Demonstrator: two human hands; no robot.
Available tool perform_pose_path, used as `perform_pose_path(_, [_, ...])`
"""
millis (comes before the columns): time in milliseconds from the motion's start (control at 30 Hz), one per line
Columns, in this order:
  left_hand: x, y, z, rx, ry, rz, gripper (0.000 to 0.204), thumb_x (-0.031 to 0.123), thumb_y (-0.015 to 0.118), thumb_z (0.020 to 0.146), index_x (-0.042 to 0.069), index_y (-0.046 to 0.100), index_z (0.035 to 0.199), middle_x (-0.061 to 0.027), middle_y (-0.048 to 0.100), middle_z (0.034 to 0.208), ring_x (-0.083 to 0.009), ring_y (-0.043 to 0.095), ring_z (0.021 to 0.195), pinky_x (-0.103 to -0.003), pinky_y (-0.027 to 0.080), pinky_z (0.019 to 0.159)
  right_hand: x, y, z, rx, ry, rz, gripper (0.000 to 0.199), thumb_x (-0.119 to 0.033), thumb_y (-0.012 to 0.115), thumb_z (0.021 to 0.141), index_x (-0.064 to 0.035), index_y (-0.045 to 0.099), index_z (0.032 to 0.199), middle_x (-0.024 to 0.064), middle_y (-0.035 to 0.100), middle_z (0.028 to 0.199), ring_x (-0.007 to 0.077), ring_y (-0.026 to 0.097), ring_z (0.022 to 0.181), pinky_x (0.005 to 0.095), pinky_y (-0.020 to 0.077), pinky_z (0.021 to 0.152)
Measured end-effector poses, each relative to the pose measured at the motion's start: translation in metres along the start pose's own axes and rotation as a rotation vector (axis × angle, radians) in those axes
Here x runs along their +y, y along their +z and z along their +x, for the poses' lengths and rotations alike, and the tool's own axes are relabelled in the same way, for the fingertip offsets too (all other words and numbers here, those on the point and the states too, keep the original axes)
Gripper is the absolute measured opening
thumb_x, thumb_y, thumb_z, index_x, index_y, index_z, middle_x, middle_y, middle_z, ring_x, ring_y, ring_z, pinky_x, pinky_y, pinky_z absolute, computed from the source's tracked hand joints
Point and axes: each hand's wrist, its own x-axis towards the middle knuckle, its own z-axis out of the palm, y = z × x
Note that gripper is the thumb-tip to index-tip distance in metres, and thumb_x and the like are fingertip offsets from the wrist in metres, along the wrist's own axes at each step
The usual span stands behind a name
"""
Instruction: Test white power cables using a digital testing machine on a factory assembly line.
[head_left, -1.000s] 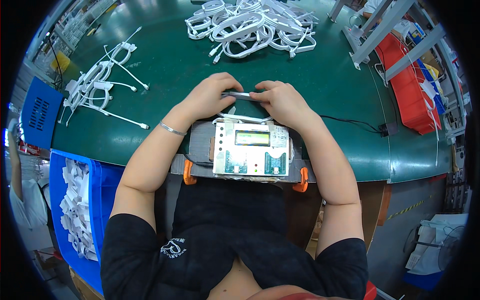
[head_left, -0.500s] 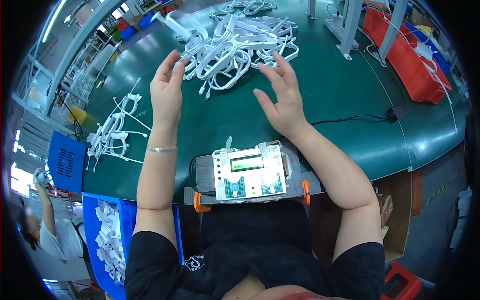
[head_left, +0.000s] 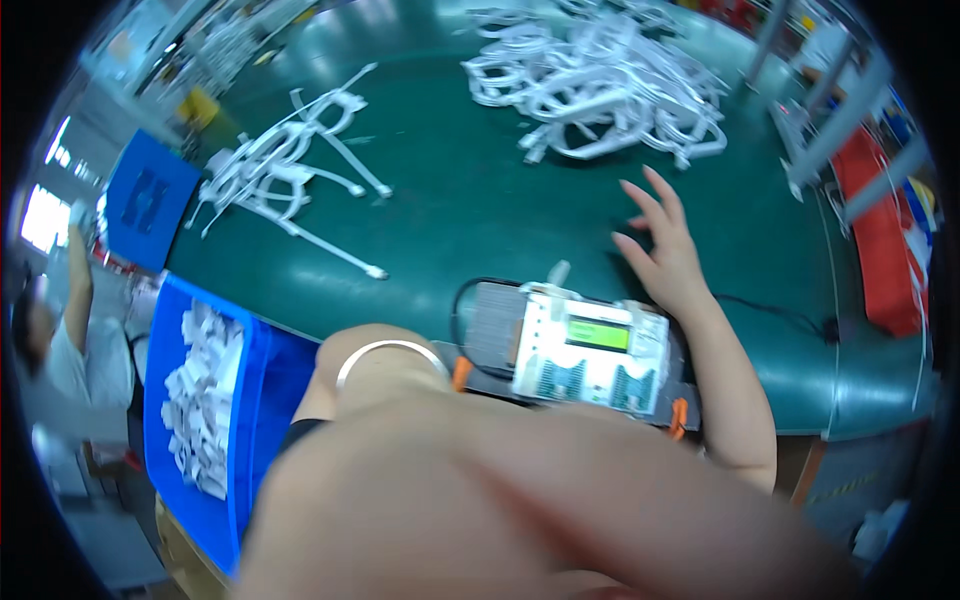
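My left hand (head_left: 560, 490) is raised close in front of the camera, large and blurred across the lower part of the view; its fingers cannot be made out. A silvery bangle (head_left: 390, 348) circles that wrist. My right hand (head_left: 662, 245) hovers over the green table with its fingers apart and nothing in them. Just below it lies a white tester board (head_left: 594, 345) with a lit green display, fixed on a grey base with orange clamps (head_left: 679, 418). Beyond the right hand is a heap of coiled white cables (head_left: 610, 85).
A smaller bunch of white cables (head_left: 290, 165) lies at the left of the table (head_left: 440, 230), near a blue box (head_left: 150, 200). A blue bin (head_left: 235, 430) holds white scraps. At the right are metal posts (head_left: 838, 135) and a red crate (head_left: 880, 240). Another person (head_left: 75, 340) is at far left.
My left hand has come back from beside the cable heap to close before the camera. My right hand has drawn nearer the tester. The whole view has shifted and tilted.
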Motion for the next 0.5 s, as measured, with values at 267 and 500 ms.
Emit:
perform_pose_path(267, [0.038,-0.002,-0.014,0.033,0.017,-0.422,0.031,0.019,0.048,0.094,-0.006,0.058,0.11,-0.0155,0.061,0.105,-0.0234,0.057,0.098,-0.031,0.042,0.086,0.0,0.002,0.004,0.071,0.027,-0.066,0.054,-0.002,0.058,0.081,-0.0105,0.044,0.131,0.0075,0.025,0.145,0.0165,0.054,0.093,0.0281,0.0461,0.083])
perform_pose_path(500, [0.017,0.014,0.001,0.01,0.073,-0.912,0.031,0.019,0.048,0.095,-0.007,0.061,0.106,-0.0155,0.064,0.098,-0.0194,0.059,0.093,-0.027,0.043,0.082,0.012,0.007,0.01,0.059,0.046,-0.012,0.052,-0.002,0.057,0.083,-0.009,0.043,0.132,0.0072,0.027,0.144,0.0111,0.055,0.09,0.0229,0.0458,0.079])
